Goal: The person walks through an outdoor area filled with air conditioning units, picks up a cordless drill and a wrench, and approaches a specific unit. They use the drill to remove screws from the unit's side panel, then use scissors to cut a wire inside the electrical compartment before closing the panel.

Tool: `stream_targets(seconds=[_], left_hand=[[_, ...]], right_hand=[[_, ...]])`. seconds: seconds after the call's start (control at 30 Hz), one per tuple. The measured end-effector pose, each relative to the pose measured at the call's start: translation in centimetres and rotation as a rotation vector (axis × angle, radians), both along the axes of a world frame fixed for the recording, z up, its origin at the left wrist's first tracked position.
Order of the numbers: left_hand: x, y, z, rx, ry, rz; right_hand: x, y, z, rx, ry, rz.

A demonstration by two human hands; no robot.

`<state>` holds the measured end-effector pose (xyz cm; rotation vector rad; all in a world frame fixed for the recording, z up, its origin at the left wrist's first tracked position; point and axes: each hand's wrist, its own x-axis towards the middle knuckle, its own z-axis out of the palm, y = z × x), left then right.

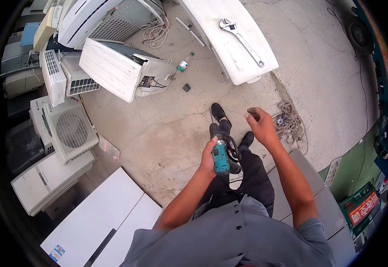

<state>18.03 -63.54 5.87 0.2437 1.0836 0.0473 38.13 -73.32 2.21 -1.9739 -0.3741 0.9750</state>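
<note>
Long, smooth, round-cornered white casing (pixel 225 50); on the casing's near side, a teal-and-black drill (pixel 220 156) gripped by the left hand (pixel 208 160), and the right hand (pixel 264 127) half open, loosely curled; on the casing, a shiny metal adjustable wrench (pixel 244 42).

The concrete floor (pixel 158 142) bears a bottle (pixel 182 66); also, apparently, tangled rope (pixel 290 124).
</note>
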Motion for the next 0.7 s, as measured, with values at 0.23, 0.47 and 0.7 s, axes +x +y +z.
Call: stream_targets(seconds=[0.23,0.47,0.7], left_hand=[[-2.7,-0.7,1.3,0.039,-0.15,0.043],[-5.7,3.2,-1.3,-0.038,0.04,0.016],[-8.9,12.4,-8.8,-0.001,0.02,-0.281]], right_hand=[[-10.4,-4.3,6.0,0.302,0.567,0.056],[-15.5,-0.6,6.3,0.139,0.359,0.073],[-19.5,8.3,-2.3,-0.014,0.348,-0.353]])
